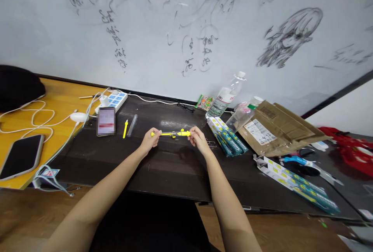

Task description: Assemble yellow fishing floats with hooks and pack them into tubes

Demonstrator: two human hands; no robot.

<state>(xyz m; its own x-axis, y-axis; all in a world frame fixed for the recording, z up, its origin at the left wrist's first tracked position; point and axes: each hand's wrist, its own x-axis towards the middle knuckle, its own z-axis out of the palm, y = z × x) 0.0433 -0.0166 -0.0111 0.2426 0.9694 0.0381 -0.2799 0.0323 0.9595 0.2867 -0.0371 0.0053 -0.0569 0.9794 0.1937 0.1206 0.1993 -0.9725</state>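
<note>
Stretched level between my two hands is a slim yellow plastic rod (183, 133) with small knobs and a see-through stretch near its middle; its exact kind I cannot make out. The fingers of my left hand (150, 140) pinch its thin left end. At the thicker right end, my right hand (198, 139) grips with thumb and fingers. Left of my hands, a short yellow stick with a narrow tip (125, 129) lies on the dark table (171, 170), beside a clear tube (132, 125). A thin outlined item (211, 143) rests by my right hand.
Green-and-white boxes (230, 139) lie to the right, with another box (300, 186) nearer the front edge. Behind them stand a water bottle (223, 100) and a brown package (271, 126). At left are an upright screen device (106, 122), a power strip (116, 99), cables and a phone (22, 155).
</note>
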